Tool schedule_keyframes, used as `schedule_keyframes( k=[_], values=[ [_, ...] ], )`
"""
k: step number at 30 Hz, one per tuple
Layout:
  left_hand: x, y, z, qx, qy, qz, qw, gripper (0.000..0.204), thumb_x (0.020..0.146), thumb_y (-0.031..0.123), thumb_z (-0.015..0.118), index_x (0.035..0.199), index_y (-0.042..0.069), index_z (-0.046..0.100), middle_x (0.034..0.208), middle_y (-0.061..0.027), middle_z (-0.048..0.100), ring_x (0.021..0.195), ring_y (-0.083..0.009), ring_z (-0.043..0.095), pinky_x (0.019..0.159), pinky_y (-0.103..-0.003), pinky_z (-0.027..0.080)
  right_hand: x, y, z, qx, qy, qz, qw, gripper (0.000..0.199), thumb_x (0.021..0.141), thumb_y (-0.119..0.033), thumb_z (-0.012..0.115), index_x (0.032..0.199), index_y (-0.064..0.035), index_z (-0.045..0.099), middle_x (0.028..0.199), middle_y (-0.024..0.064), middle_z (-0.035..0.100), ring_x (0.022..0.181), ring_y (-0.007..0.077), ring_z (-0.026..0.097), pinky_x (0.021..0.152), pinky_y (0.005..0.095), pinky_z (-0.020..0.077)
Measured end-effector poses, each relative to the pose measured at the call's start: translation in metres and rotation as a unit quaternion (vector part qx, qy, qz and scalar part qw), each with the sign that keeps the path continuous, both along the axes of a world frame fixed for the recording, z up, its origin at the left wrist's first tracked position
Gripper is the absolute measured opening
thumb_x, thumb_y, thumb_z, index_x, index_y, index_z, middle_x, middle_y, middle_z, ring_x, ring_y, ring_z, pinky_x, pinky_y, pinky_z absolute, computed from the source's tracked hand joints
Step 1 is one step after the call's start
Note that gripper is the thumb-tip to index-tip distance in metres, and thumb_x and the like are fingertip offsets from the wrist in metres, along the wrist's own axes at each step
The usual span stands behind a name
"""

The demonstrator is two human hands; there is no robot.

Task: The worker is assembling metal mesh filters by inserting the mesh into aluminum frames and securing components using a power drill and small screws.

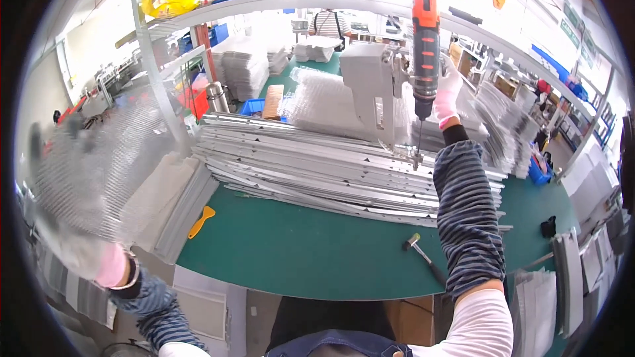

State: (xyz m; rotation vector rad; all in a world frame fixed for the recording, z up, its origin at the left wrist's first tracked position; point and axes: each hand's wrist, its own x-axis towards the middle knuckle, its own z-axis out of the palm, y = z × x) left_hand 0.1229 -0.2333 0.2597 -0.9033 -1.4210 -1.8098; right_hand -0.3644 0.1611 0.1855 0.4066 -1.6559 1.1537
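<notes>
1. Nearest me, the green worktable shows its curved front edge close to the worker's body. Open room for moving lies along that edge, between a yellow scraper and a hammer.
2. At the far left, the left hand is closed on the lower part of a mesh panel. The panel is held up and blurred, out past the table's left end, so its own edges are hard to follow.
3. Close by it, a stack of pale panels takes up the table's left end, leaving little free room there.
4. Across the middle lies a thick pile of metal strips, ends uneven, some jutting out at the right. I'd judge plenty remains to be worked through; whether the held panel is finished, I cannot tell.
5. Beyond, a red-and-black power driver hangs upright, bit down, above the strips. The right hand is raised just beside it, partly hidden; I cannot tell whether its fingers grip anything.
6. Farther back, a grey stand and a bubble-wrap bundle crowd the rear, limiting reach.
</notes>
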Motion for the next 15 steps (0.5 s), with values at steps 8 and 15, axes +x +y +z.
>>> schedule_keyframes(
  k=[8,15],
  values=[
    [-0.254,0.076,-0.163,-0.066,-0.289,-0.079,0.952,0.034,0.100,0.022,0.046,0.130,0.007,0.051,0.103,-0.0129,0.063,0.090,-0.0236,0.061,0.088,-0.034,0.049,0.011,0.027,-0.010,-0.040,-0.023,-0.021,0.999,0.025,0.091,-0.007,0.059,0.114,0.0021,0.064,0.093,0.0122,0.071,0.082,0.0134,0.064,0.077,0.0269,0.0487],
    [-0.356,0.114,-0.203,0.031,-0.363,-0.242,0.899,0.035,0.098,0.017,0.048,0.127,-0.003,0.053,0.114,-0.0089,0.064,0.099,-0.0143,0.061,0.091,-0.025,0.047,0.013,0.060,-0.021,-0.045,-0.004,-0.050,0.998,0.017,0.089,-0.006,0.057,0.102,0.0017,0.065,0.078,0.0122,0.067,0.069,0.0159,0.061,0.067,0.0284,0.0481]
  ],
)
